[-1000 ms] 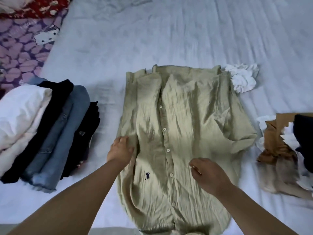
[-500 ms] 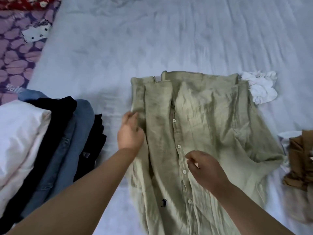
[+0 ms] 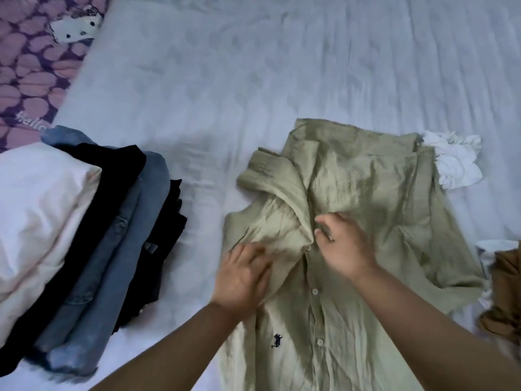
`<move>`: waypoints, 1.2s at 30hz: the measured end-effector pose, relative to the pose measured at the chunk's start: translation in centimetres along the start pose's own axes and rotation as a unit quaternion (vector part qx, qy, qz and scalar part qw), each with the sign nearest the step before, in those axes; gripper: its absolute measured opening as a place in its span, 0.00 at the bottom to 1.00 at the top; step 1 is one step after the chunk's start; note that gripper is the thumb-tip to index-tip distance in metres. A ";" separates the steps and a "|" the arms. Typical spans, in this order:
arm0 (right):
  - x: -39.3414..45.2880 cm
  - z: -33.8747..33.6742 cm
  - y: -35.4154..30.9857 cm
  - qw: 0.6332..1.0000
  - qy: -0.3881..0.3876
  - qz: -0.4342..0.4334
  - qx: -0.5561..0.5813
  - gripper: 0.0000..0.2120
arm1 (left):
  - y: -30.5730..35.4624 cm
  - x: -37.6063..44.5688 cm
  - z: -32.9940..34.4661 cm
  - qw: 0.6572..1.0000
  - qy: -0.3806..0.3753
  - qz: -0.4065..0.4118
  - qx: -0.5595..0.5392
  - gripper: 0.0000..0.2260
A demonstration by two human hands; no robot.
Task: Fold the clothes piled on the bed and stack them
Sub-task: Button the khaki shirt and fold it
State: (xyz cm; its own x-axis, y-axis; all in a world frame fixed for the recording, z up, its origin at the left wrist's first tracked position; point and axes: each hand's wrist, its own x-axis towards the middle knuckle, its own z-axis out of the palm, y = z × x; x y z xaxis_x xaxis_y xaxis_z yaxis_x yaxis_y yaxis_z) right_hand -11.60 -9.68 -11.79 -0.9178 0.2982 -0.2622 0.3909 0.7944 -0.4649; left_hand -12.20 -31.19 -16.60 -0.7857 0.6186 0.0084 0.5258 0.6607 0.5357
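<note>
An olive green button shirt (image 3: 366, 249) lies face up on the white bed sheet (image 3: 253, 80), its collar end away from me. Its left sleeve and side are folded in over the chest. My left hand (image 3: 242, 275) presses flat on that folded part, fingers straight. My right hand (image 3: 341, 244) sits at the button placket with curled fingers, pinching the fabric where the fold meets the buttons. To the left stands a stack of folded clothes (image 3: 93, 235) in white, black and denim.
A crumpled white garment (image 3: 454, 165) lies by the shirt's far right corner. A brown garment (image 3: 504, 292) with white cloth under it sits at the right edge. A purple patterned blanket (image 3: 33, 66) covers the top left corner.
The shirt's left side has been folded in over the chest. My left hand moved right onto the fold, and my right hand moved up along the placket. The view shifted left.
</note>
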 end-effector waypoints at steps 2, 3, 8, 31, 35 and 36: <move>1.3 0.9 -1.3 0.998 -0.013 -0.059 0.002 0.12 | -1.4 -0.2 -0.3 0.997 0.032 -0.076 0.005 0.13; 2.1 1.4 -2.0 0.996 -0.016 -0.086 0.012 0.12 | -1.9 0.0 -0.4 0.993 0.017 -0.117 0.013 0.17; 6.0 3.5 -4.6 0.987 -0.048 -0.128 -0.087 0.13 | -2.3 0.9 -0.1 0.959 -0.025 -0.281 -0.029 0.28; 11.1 -4.1 12.8 0.989 -0.078 0.120 0.020 0.34 | 3.1 5.5 1.0 0.990 -0.058 -0.019 -0.131 0.12; 10.7 -4.2 14.0 0.986 -0.092 0.110 0.091 0.31 | 3.2 5.2 1.6 0.990 -0.133 0.027 -0.048 0.19; 10.7 -4.2 14.1 0.985 -0.088 0.110 0.098 0.30 | 3.3 5.2 1.6 0.986 -0.160 0.034 -0.026 0.22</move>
State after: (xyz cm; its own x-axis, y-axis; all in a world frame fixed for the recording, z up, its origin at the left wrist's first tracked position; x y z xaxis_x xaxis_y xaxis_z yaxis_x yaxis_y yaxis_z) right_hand -16.24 6.94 -17.62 -0.7895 0.3424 -0.5093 0.6012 0.5982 -0.5298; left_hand -13.99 -25.12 -16.14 -0.6012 0.7693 -0.2163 0.5507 0.5949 0.5855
